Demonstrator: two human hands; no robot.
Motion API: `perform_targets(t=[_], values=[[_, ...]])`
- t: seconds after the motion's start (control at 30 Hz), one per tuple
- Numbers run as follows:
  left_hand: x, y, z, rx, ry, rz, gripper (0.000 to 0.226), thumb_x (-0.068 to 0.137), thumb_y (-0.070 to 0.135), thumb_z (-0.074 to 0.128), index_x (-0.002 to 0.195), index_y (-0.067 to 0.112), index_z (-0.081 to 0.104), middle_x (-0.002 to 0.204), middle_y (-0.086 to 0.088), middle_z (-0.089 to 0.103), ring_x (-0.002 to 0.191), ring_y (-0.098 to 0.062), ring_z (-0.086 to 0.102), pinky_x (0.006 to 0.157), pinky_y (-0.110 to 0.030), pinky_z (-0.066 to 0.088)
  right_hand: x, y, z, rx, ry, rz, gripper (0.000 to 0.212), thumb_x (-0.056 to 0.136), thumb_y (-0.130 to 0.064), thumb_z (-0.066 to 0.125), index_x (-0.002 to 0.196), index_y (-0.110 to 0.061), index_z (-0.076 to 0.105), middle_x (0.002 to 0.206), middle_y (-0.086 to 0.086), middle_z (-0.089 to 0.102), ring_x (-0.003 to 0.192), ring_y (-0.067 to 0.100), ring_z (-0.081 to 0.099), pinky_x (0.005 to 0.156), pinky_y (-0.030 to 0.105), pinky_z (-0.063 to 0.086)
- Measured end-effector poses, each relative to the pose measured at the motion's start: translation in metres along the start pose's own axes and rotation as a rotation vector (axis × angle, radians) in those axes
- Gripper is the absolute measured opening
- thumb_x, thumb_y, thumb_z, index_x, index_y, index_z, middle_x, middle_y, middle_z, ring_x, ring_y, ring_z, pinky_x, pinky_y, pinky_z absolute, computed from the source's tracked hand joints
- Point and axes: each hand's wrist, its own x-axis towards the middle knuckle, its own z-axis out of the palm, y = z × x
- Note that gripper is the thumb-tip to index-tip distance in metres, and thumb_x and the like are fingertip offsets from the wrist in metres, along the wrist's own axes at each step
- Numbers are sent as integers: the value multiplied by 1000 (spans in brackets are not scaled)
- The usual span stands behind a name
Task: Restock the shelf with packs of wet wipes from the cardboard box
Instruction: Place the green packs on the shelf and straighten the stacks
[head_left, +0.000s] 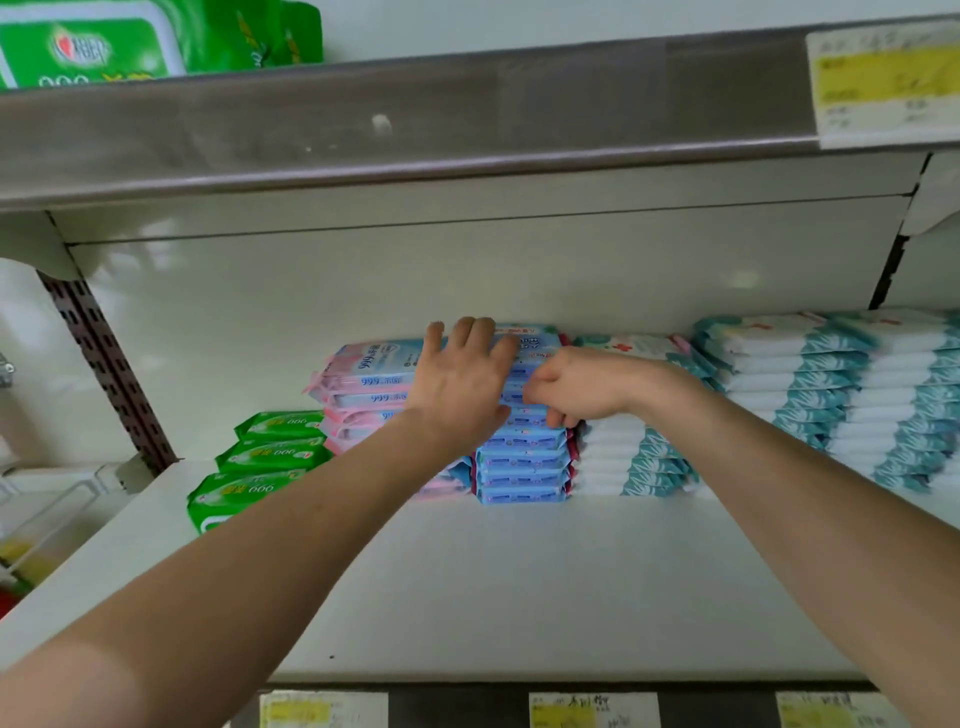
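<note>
Squaring up the blue stack (522, 457) looks like the step in hand. It stands at the back of the shelf (519, 582), directly beyond both hands. Its packs lie flat, with their long axis running left to right.

The left hand (460, 379) is laid over the stack's top and front, fingers straight and slightly apart. The right hand (576, 387) is at the stack's right end, its fingers curled and seemingly pinching a pack edge there. Both hands touch the stack, so neither is nearer.

- **Blue packs:** at least four show below the hands; the upper ones are hidden.
- **Pink stack (363, 379):** one, touching on the left.
- **Green packs (270, 452):** three.
- **Teal-and-white stacks (779, 384):** three, on the right.

No cardboard box is in view.
</note>
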Motion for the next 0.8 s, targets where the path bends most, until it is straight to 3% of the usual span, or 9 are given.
perform_targets(t=[0.07, 0.1, 0.2, 0.3, 0.43, 0.53, 0.6, 0.7, 0.8], values=[[-13, 5, 1, -53, 283, 77, 22, 73, 24, 64, 90, 10, 63, 90, -10, 61, 84, -32, 58, 71, -36, 43, -6, 3, 6, -16, -84, 8, 29, 98, -31, 43, 118, -19, 61, 95, 4, 71, 81, 16, 66, 92, 38, 51], [-18, 8, 1, -123, 207, 72, 12, 78, 22, 56, 84, 12, 60, 82, -7, 60, 77, -30, 57, 67, -32, 38, -7, 4, 11, -45, -146, 27, 29, 98, -31, 44, 120, -21, 60, 96, 3, 72, 82, 16, 66, 88, 36, 52], [-19, 19, 2, -206, -372, -40, 12, 93, 29, 44, 89, 19, 51, 92, -3, 59, 82, -24, 53, 71, -30, 37, -2, 6, 24, -97, -209, 80, 29, 98, -33, 42, 118, -21, 59, 97, 1, 72, 79, 15, 64, 69, 28, 45], [-3, 23, 13, -255, -439, -105, 22, 97, 35, 40, 83, 19, 46, 89, -2, 57, 81, -22, 51, 70, -30, 38, 12, 7, 25, 12, -93, 94, 32, 99, -33, 40, 112, -12, 62, 95, 7, 72, 77, 18, 61, 71, 30, 45], [1, 25, 10, -260, -477, -121, 27, 98, 39, 38, 80, 19, 44, 85, 1, 51, 80, -20, 50, 70, -30, 38, 11, 6, 20, 26, -106, 99, 34, 98, -36, 42, 109, -12, 62, 90, 5, 71, 77, 19, 62, 67, 29, 45], [-5, 25, -6, -212, -478, -47, 22, 96, 37, 44, 87, 17, 47, 89, 0, 51, 82, -22, 49, 71, -31, 38, -18, 19, 2, 14, -1, -11, 24, 96, -27, 49, 96, -13, 68, 89, 3, 71, 81, 21, 68, 74, 31, 54], [-1, 30, -23, -223, -367, -23, 19, 94, 35, 47, 93, 17, 54, 92, -2, 57, 83, -24, 51, 71, -30, 39, -37, 32, -19, -18, 162, -45, 16, 91, -21, 57, 94, -18, 72, 89, 0, 73, 85, 17, 69, 82, 29, 54], [21, 45, -44, -231, -141, 18, 19, 91, 27, 50, 104, 18, 61, 107, -7, 64, 100, -30, 58, 78, -31, 38, -47, 52, -53, -78, 420, 22, 22, 86, -15, 63, 104, -24, 72, 106, -2, 70, 93, 15, 61, 80, 22, 45], [50, 60, -44, -215, -112, 130, 43, 88, 29, 57, 130, 22, 51, 124, -7, 54, 120, -28, 46, 98, -37, 32, -42, 69, -62, -245, 396, 156, 38, 83, -10, 61, 117, -25, 64, 116, 0, 63, 92, 18, 54, 72, 21, 37]])
